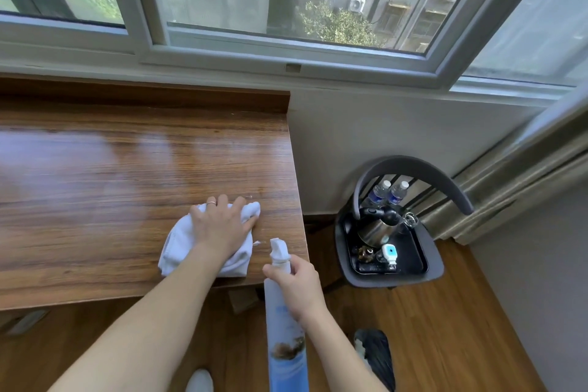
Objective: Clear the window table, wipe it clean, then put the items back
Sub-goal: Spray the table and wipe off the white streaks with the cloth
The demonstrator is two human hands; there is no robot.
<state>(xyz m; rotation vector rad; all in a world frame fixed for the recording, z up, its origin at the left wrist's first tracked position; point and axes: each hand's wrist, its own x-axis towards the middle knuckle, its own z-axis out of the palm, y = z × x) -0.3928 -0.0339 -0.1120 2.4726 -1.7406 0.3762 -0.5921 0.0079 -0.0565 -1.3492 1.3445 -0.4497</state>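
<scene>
One cloth (208,240) under left hand (219,226); two bottles (388,192) on chair (436,267)

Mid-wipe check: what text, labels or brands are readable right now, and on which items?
None can be read.
Spray bottle in the right hand: pale blue print on the label, too blurred to read.
Two water bottles on the chair: blue labels, too small.
Small white and blue device on the black tray: no legible marking.

Spray bottle (288,344) base past the bottom edge; small tray (416,251) items too tiny to identify.
</scene>
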